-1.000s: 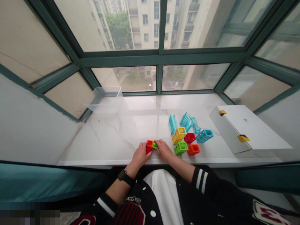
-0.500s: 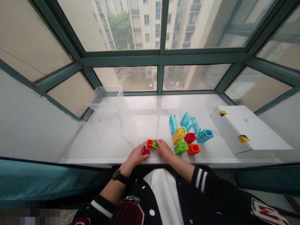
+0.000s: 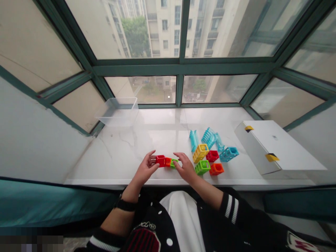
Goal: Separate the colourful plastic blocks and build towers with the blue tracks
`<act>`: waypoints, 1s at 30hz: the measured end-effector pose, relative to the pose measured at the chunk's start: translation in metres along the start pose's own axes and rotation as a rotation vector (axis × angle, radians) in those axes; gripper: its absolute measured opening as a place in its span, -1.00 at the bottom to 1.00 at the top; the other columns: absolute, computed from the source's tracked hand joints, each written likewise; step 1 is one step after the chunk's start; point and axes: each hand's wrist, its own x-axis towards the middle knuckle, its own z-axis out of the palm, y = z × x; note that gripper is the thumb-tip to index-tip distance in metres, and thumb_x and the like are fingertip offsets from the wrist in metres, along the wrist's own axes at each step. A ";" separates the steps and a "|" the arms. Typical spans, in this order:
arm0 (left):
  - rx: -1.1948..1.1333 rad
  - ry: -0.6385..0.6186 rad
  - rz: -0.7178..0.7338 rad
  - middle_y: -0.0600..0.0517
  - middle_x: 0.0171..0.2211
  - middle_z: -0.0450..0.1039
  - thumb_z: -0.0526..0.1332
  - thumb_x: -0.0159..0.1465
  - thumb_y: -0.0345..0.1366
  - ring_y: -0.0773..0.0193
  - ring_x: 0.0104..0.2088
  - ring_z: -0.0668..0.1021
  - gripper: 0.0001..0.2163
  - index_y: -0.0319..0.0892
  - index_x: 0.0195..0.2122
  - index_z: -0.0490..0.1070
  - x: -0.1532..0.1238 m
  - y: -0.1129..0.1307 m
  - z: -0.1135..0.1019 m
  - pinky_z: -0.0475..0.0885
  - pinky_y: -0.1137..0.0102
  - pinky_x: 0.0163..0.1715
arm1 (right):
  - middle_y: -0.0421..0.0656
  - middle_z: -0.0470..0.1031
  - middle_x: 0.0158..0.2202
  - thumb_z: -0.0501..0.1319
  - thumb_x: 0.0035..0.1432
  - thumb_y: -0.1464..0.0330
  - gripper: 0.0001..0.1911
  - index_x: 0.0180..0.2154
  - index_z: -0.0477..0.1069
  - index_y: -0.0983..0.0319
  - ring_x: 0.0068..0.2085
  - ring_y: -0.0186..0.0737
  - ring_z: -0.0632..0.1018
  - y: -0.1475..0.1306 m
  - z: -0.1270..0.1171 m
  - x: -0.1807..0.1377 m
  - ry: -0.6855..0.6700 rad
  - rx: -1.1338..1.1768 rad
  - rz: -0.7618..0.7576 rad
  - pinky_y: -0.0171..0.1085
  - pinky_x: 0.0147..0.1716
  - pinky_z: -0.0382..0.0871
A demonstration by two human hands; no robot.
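Observation:
A short row of plastic blocks is held just above the white marble sill [image 3: 126,154]: a red block [image 3: 160,160] on the left, an orange block [image 3: 168,162] in the middle, a green block [image 3: 173,163] on the right. My left hand [image 3: 145,169] pinches the red block between thumb and fingers. My right hand [image 3: 185,167] grips the green end of the row. Both hands are closed on the joined row.
To the right lie a yellow block [image 3: 201,152], a green block [image 3: 202,167], an orange block [image 3: 216,168], a red block [image 3: 212,155] and several turquoise ribbed pieces [image 3: 209,137]. A white box [image 3: 275,147] sits far right, a clear plastic tub [image 3: 119,111] back left.
My left hand lifted the red block from below the row and brought it onto the left end, beside the orange block. My right hand stayed on the green end.

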 end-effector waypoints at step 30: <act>0.425 -0.071 0.552 -0.08 0.09 0.50 0.38 0.31 -0.29 0.10 0.08 0.57 -0.56 -0.02 0.20 0.37 -0.016 0.043 0.069 0.50 0.12 0.12 | -0.06 0.53 0.08 0.41 0.19 0.32 -0.35 0.28 0.34 0.06 0.03 -0.08 0.59 -0.062 -0.069 -0.004 -0.095 0.132 -0.047 -0.07 0.03 0.54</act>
